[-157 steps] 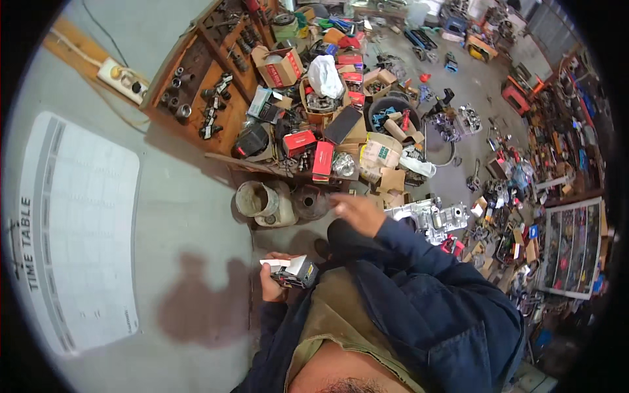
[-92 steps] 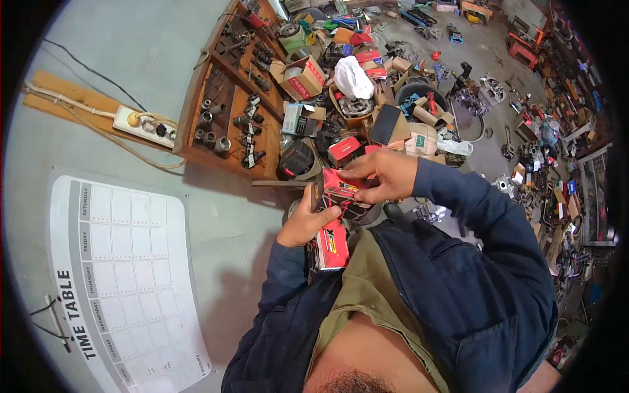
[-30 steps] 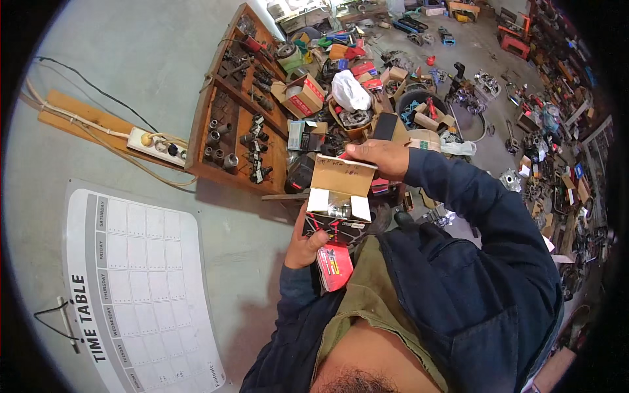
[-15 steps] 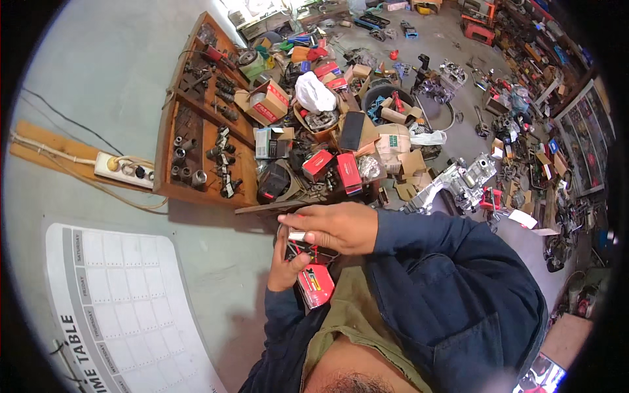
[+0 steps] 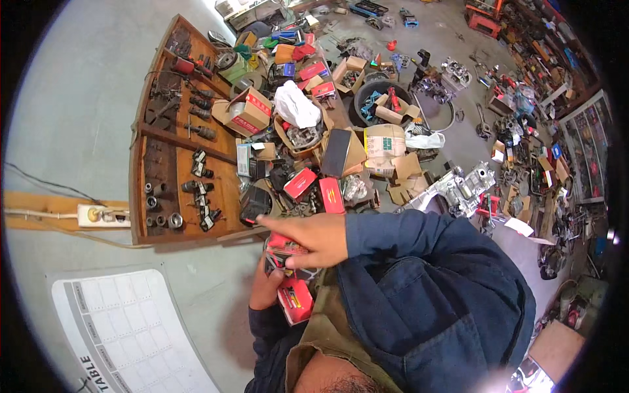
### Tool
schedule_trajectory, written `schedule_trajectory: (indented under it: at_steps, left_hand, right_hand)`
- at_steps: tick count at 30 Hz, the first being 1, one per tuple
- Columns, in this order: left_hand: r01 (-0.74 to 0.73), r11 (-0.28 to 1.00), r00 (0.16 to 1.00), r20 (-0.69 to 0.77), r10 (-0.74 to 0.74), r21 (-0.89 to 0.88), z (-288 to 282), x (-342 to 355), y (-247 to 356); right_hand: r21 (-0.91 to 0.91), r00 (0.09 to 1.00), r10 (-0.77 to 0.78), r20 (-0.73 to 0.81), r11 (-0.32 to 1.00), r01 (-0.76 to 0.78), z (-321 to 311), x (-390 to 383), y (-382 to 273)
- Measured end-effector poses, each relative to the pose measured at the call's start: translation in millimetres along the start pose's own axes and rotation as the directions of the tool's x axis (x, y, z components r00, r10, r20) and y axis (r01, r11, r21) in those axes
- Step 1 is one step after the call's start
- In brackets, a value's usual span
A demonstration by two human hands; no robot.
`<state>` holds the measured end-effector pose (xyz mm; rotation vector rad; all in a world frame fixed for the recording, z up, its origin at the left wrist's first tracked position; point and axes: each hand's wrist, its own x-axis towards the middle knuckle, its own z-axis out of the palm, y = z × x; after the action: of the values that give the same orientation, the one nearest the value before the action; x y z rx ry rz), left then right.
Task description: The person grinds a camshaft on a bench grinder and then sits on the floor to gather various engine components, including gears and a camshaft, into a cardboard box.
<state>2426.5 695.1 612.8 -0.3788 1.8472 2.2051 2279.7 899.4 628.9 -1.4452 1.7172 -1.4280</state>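
In front of my chest I hold a red and black cardboard box (image 5: 285,245) between both hands. My left hand (image 5: 265,288) is closed on its left side, thumb lying across the front. Across the box's top rests my right hand (image 5: 318,239), index finger stretched over the far edge and thumb bent down on the near side. A bright red printed panel (image 5: 295,302) hangs just below my left thumb. I cannot tell whether it is the box's flap or a second box. My fingers hide much of what lies between the hands.
Beyond my hands stands a cluttered bench with red boxes (image 5: 332,195), a white plastic bag (image 5: 297,105) and an open carton (image 5: 249,111). A wooden tool rack (image 5: 226,154) leans at the left wall near a power strip (image 5: 105,216). Metal engine parts (image 5: 458,190) lie to the right.
My view has shifted, and both hands sit slightly further left in it. The right hand has moved across the box, showing more red on its top. The left hand keeps its hold.
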Motion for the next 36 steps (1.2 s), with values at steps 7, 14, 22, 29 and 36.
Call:
schedule_trajectory:
  at_steps: [7,14,22,29,36]
  left_hand:
    - [0.095,0.994,0.984,-0.144,-0.102,-0.059,21.3,7.7,7.8]
    - [0.129,0.881,0.934,-0.242,-0.262,-0.455,20.4,4.7,-15.1]
    - [-0.163,0.717,0.918,-0.371,-0.141,-0.677,16.8,4.4,-39.4]
    - [-0.053,0.714,0.926,-0.303,-0.227,-0.698,20.7,19.4,-33.5]
    - [0.057,0.709,0.897,-0.275,-0.345,-0.703,29.6,48.5,-22.6]
  right_hand:
    - [-0.006,0.779,0.355,-0.516,0.908,-0.418,-132.8,-40.4,128.2]
    - [-0.076,0.435,0.566,-0.701,0.547,-0.834,-242.7,-46.6,316.5]
    - [-0.381,0.623,0.544,-0.562,0.498,-0.779,-212.2,2.4,464.7]
    - [-0.263,0.712,0.422,-0.561,0.724,-0.637,-251.7,7.0,475.1]
    - [-0.383,0.637,0.495,-0.591,0.523,-0.762,-317.6,59.3,509.0]
